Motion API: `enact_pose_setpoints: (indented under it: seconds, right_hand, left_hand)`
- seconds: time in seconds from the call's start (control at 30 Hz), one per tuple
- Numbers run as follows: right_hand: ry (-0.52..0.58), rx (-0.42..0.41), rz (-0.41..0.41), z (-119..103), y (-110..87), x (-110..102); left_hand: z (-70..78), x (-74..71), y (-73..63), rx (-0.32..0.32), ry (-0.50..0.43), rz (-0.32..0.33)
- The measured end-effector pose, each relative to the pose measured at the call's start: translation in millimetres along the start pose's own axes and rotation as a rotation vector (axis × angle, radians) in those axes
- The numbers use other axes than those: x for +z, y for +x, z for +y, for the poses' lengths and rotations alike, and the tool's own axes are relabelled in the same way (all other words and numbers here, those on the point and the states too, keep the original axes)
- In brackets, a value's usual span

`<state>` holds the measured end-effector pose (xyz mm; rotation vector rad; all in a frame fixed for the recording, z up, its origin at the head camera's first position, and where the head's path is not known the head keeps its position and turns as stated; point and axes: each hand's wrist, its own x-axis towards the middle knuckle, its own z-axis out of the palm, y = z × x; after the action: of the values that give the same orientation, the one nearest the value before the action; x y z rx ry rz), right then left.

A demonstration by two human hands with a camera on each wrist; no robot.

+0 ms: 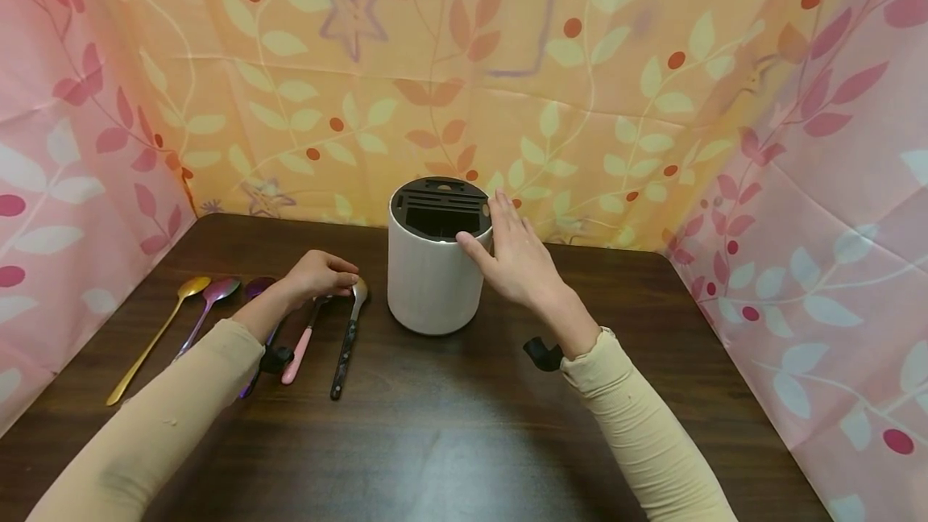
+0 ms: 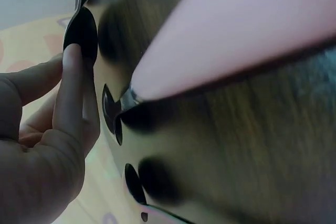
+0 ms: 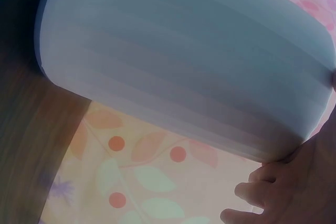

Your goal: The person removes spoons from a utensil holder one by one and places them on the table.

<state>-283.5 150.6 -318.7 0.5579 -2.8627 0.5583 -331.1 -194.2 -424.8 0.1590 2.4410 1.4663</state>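
Observation:
My left hand (image 1: 316,274) pinches the bowl end of a spoon (image 1: 348,345) with a black speckled handle, lying at the right end of a row of spoons. The left wrist view has thumb and fingers on that spoon's bowl (image 2: 83,27). Just left of it lies a spoon with a pink handle (image 1: 297,357), its bowl partly behind my hand. A white cylindrical holder (image 1: 435,288) with a black slotted top (image 1: 444,198) stands upright. My right hand (image 1: 518,256) rests on its right side near the rim, fingers extended; the right wrist view shows the holder's wall (image 3: 178,61) beside it.
Further left lie a gold spoon (image 1: 148,349), an iridescent pink-purple spoon (image 1: 217,290) and a dark purple spoon (image 1: 258,287), the latter two partly covered by my left arm. Patterned cloth (image 1: 449,63) hangs behind and on both sides of the dark wooden table (image 1: 435,441).

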Motion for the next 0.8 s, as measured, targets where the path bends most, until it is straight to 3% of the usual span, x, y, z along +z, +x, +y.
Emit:
enact_pose_setpoints:
  seconds: [0.5, 0.8]
  right_hand:
    - [0.006, 0.001, 0.007, 4, -1.8, -1]
    - [0.065, 0.015, 0.043, 7, -6.9, -4]
  left_hand:
    - [-2.0, 4.8, -1.3, 0.095, 0.225, 0.045]
    - [10.1, 11.9, -16.1, 0.099, 0.398, 0.091]
